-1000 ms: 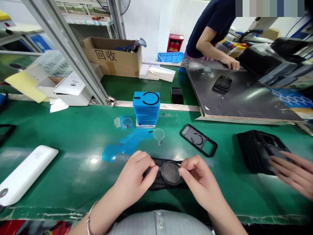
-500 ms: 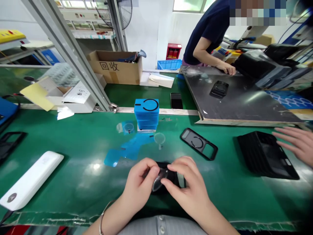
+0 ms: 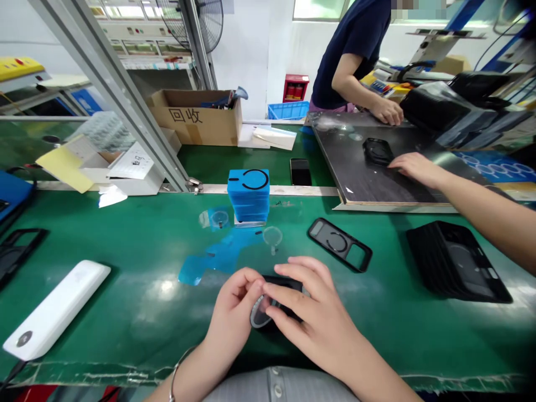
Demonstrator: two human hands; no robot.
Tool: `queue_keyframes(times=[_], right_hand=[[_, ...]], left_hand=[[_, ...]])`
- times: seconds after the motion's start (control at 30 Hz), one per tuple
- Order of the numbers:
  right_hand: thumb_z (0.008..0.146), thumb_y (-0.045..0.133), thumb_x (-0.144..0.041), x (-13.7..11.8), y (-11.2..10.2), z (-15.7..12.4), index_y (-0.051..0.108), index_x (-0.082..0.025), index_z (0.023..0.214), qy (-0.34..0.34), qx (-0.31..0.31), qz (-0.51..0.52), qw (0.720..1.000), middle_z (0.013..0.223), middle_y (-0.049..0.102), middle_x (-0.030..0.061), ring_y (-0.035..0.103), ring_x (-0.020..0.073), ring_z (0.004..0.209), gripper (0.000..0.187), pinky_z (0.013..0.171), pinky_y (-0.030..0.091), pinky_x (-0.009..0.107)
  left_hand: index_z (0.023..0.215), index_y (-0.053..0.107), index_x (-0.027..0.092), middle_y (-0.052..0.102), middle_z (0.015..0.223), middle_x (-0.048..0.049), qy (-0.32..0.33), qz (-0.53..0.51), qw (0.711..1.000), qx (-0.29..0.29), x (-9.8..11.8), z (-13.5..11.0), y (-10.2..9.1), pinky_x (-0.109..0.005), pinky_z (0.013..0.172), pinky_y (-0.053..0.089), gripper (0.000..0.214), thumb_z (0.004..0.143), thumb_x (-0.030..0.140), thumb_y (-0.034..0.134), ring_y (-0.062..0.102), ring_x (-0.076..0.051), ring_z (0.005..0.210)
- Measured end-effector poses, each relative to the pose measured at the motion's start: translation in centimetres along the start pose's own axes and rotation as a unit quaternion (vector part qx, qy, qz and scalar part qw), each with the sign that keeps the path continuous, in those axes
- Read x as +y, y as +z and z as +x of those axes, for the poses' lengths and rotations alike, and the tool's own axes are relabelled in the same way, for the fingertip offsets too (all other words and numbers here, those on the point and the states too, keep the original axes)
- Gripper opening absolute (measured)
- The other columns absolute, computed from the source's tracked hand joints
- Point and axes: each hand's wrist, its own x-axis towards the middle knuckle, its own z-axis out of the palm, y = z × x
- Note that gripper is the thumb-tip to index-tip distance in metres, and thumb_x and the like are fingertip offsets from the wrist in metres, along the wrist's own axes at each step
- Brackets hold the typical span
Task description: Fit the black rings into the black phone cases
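Pinching the clear disc [image 3: 260, 314] at lower centre, the left hand [image 3: 234, 310] apparently steadied it over the black case [image 3: 292, 284] for the right hand [image 3: 316, 307], fingers spread.

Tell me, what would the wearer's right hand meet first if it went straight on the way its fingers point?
Most likely the left hand or the clear round plastic film at its fingertips; both lie directly ahead of the right hand. Depth is unclear, so which comes first is uncertain.
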Motion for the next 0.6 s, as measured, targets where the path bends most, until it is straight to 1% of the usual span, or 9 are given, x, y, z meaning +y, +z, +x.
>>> queue_keyframes(times=[0.13,0.23,0.27,0.33,0.4,0.43,0.53,0.6], right_hand=[[0.090,0.062,-0.012,-0.3,0.0,0.3,0.065,-0.026,0.110,0.006,0.000,0.026,1.000,0.118,0.060,0.0055,0.044,0.0277,0.119,0.025,0.098,0.047,0.045],[0.088,0.064,-0.011,-0.5,0.2,0.3,0.065,-0.025,0.107,0.029,0.028,0.045,0.998,0.105,0.063,0.0047,0.049,0.0237,0.107,0.023,0.090,0.050,0.039],[0.088,0.065,-0.013,-0.6,0.2,0.3,0.065,-0.025,0.106,0.032,0.040,0.048,0.998,0.100,0.063,0.0041,0.050,0.0225,0.102,0.021,0.087,0.050,0.037],[0.088,0.070,-0.022,-0.7,0.2,0.2,0.065,-0.025,0.104,0.023,0.050,0.050,0.997,0.097,0.063,0.0039,0.051,0.0224,0.098,0.017,0.085,0.050,0.038],[0.084,0.076,-0.034,-0.8,0.1,0.1,0.065,-0.026,0.105,0.012,0.035,0.047,0.998,0.101,0.064,0.0048,0.051,0.0244,0.100,0.025,0.085,0.050,0.040],[0.081,0.078,-0.037,-0.8,0.0,0.1,0.065,-0.026,0.105,0.012,0.029,0.043,0.999,0.102,0.064,0.0050,0.051,0.0251,0.101,0.030,0.085,0.049,0.040],[0.076,0.082,-0.029,-0.8,0.1,0.3,0.065,-0.028,0.101,0.025,0.035,0.022,0.999,0.101,0.065,0.0039,0.052,0.0253,0.101,0.030,0.085,0.049,0.040],[0.071,0.084,-0.030,-0.8,0.3,0.3,0.065,-0.027,0.102,0.026,0.037,0.004,0.999,0.104,0.066,0.0050,0.052,0.0272,0.102,0.036,0.086,0.049,0.043]], left_hand=[[0.067,0.058,0.018,0.054,0.053,0.0064,0.017,0.041,0.998,0.034,0.8,0.1,0.6,-0.016,0.044,0.039,0.035,0.080,0.046,0.074,0.048,-0.007,0.045],[0.065,0.054,0.019,0.054,0.049,0.0064,0.042,0.076,0.995,0.038,1.4,0.1,0.8,-0.017,0.042,0.040,0.035,0.080,0.044,0.074,0.049,-0.008,0.041],[0.065,0.054,0.019,0.054,0.048,0.0061,0.048,0.079,0.995,0.035,1.5,0.1,0.9,-0.017,0.041,0.040,0.036,0.081,0.045,0.072,0.050,-0.008,0.041],[0.065,0.053,0.020,0.056,0.048,0.0055,0.050,0.074,0.995,0.033,1.7,0.0,0.9,-0.018,0.041,0.041,0.037,0.083,0.047,0.070,0.051,-0.009,0.039],[0.066,0.053,0.020,0.058,0.050,0.0051,0.049,0.072,0.995,0.038,1.8,0.0,0.9,-0.018,0.041,0.042,0.038,0.083,0.049,0.070,0.051,-0.009,0.040],[0.065,0.053,0.019,0.058,0.050,0.0049,0.050,0.075,0.995,0.039,1.8,0.0,0.9,-0.018,0.042,0.043,0.038,0.082,0.049,0.071,0.052,-0.009,0.041],[0.064,0.051,0.020,0.057,0.049,0.0048,0.051,0.093,0.994,0.035,1.8,-0.1,0.9,-0.018,0.042,0.042,0.039,0.082,0.048,0.072,0.050,-0.009,0.041],[0.065,0.051,0.020,0.057,0.050,0.0043,0.048,0.110,0.992,0.027,1.7,-0.3,0.7,-0.019,0.042,0.042,0.036,0.085,0.045,0.068,0.051,-0.010,0.041]])
